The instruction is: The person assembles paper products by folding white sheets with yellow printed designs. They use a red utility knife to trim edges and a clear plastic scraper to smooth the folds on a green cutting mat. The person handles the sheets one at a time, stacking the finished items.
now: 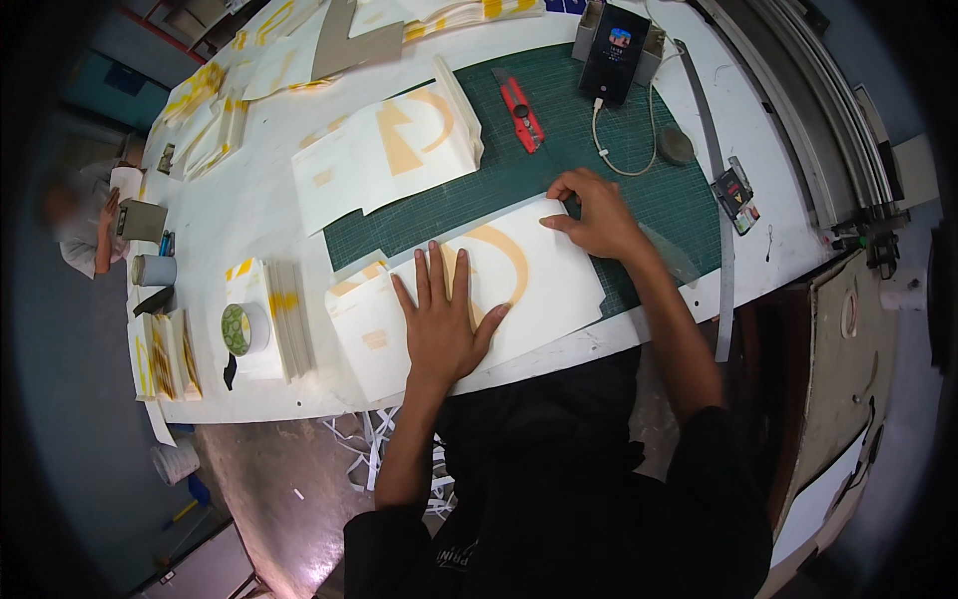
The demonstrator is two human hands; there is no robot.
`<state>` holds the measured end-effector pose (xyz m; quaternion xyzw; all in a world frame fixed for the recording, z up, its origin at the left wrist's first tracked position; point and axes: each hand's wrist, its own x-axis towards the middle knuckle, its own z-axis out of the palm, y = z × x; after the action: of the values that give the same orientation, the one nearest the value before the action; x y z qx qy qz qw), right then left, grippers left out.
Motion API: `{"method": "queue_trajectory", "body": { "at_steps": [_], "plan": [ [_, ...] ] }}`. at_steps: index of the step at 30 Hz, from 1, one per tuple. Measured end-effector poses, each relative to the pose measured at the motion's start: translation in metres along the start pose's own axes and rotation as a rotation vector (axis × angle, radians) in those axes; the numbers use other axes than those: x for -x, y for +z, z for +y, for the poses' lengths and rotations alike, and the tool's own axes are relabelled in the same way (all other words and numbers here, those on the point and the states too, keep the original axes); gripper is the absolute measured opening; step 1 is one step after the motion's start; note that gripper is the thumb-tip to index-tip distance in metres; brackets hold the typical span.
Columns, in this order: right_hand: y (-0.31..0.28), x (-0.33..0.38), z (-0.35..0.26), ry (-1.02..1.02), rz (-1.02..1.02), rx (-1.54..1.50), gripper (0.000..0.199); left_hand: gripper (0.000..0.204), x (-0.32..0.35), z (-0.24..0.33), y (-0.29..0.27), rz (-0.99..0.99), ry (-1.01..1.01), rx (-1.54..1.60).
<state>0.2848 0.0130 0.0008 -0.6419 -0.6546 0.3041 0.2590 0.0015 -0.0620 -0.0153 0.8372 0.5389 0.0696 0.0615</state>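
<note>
A white printed paper sheet point(554, 270) with pale orange shapes lies slantwise in front of me, partly on the green cutting mat point(659, 190) and partly on the white table. My left hand point(444, 324) rests flat on it, fingers spread, near its middle. At the sheet's far right corner, my right hand point(596, 215) has its fingers curled, thumb on the paper and forefinger at the edge. Whether more sheets lie under this one, I cannot tell. Beyond it sits a stack of similar printed sheets point(394, 150). A red cutter knife point(521, 115) lies on the mat.
A phone point(612, 55) with a cable stands at the back right, near a round dark weight point(676, 147) and a long steel ruler point(713, 150). At left, a tape roll point(244, 329) sits on stacked sheets point(284, 319). Another person point(90, 220) is at the far left.
</note>
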Motion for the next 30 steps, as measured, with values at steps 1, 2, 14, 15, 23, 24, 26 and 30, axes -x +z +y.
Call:
{"method": "queue_trajectory", "body": {
  "at_steps": [1,2,14,15,23,24,26,30],
  "plan": [
    [0.001,0.001,0.002,-0.038,0.013,-0.013,0.034,0.092,0.0,0.0,-0.001,-0.007,-0.003,0.001],
    [0.002,0.001,0.004,-0.075,0.025,-0.026,0.034,0.092,-0.001,0.001,-0.002,-0.014,-0.006,0.001],
    [0.0,0.037,0.003,0.071,0.052,-0.24,0.045,0.092,-0.001,0.001,-0.004,-0.031,-0.009,0.004],
    [0.003,0.045,0.008,0.076,0.061,-0.269,0.045,0.092,-0.002,0.001,-0.004,-0.036,-0.011,0.004],
    [0.038,0.077,0.001,-0.147,0.401,0.059,0.036,0.092,-0.001,0.001,-0.003,-0.017,-0.013,0.016],
    [0.045,0.077,0.004,-0.193,0.452,0.117,0.036,0.092,-0.002,0.002,-0.003,-0.014,-0.01,0.02],
    [0.054,0.078,0.006,-0.255,0.509,0.215,0.037,0.092,-0.002,0.001,-0.001,-0.012,-0.008,0.018],
    [0.061,0.081,0.004,-0.3,0.519,0.298,0.042,0.092,0.0,0.001,0.0,-0.01,-0.012,0.01]
  ]
}}
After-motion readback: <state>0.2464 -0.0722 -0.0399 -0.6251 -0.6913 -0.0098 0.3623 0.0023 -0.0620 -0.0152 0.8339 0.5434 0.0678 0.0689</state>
